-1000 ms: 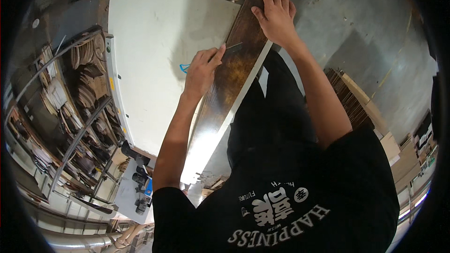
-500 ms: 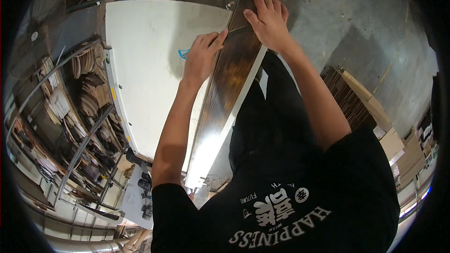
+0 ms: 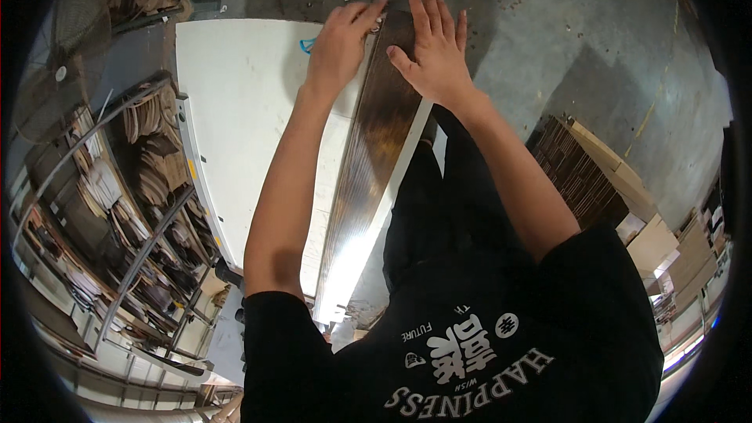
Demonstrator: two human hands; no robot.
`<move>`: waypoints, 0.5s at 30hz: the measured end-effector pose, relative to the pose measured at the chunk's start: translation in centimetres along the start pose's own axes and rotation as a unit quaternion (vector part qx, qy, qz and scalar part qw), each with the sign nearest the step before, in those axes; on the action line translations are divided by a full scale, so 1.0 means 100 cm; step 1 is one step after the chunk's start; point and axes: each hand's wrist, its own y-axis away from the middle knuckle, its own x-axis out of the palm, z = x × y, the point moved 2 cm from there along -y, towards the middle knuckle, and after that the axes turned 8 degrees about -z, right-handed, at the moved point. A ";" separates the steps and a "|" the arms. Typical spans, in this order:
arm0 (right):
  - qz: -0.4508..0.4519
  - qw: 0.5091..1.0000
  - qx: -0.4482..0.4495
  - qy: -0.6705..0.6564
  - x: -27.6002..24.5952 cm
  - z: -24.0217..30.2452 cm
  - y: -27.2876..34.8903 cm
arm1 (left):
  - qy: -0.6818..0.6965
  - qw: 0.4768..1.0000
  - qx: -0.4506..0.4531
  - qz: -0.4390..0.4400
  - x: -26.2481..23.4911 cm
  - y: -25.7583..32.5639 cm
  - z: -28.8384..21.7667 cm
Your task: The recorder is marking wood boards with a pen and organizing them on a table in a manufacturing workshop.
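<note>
A long dark brown glossy plank point(image 3: 374, 158) lies along the right edge of a white table point(image 3: 235, 102), with a pale edge on its right side. My right hand point(image 3: 432, 51) lies flat with spread fingers on the plank's far end. My left hand point(image 3: 342, 39) rests at the plank's far left edge, fingers curled over it where it meets the table. Whether it holds a small tool I cannot tell. A small blue thing point(image 3: 307, 45) lies on the table just left of that hand.
Metal shelving point(image 3: 117, 211) packed with curved wooden pieces stands to the left. Grey concrete floor point(image 3: 564, 39) with scraps lies ahead and to the right. Stacked cardboard boxes and boards point(image 3: 603, 180) sit at the right.
Both hands have come to the plank's far end; the right hand has flattened on top of it and the left hand has moved up beside it.
</note>
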 end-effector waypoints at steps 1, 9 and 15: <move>0.001 1.000 -0.001 0.005 0.000 0.000 0.000 | -0.001 1.000 -0.004 -0.003 0.001 -0.006 0.003; -0.006 1.000 0.002 0.009 -0.005 -0.002 0.002 | 0.036 0.996 -0.080 0.001 -0.005 0.029 -0.010; 0.017 1.000 -0.009 0.015 -0.010 -0.001 0.002 | 0.040 0.981 -0.190 -0.022 -0.014 0.120 -0.034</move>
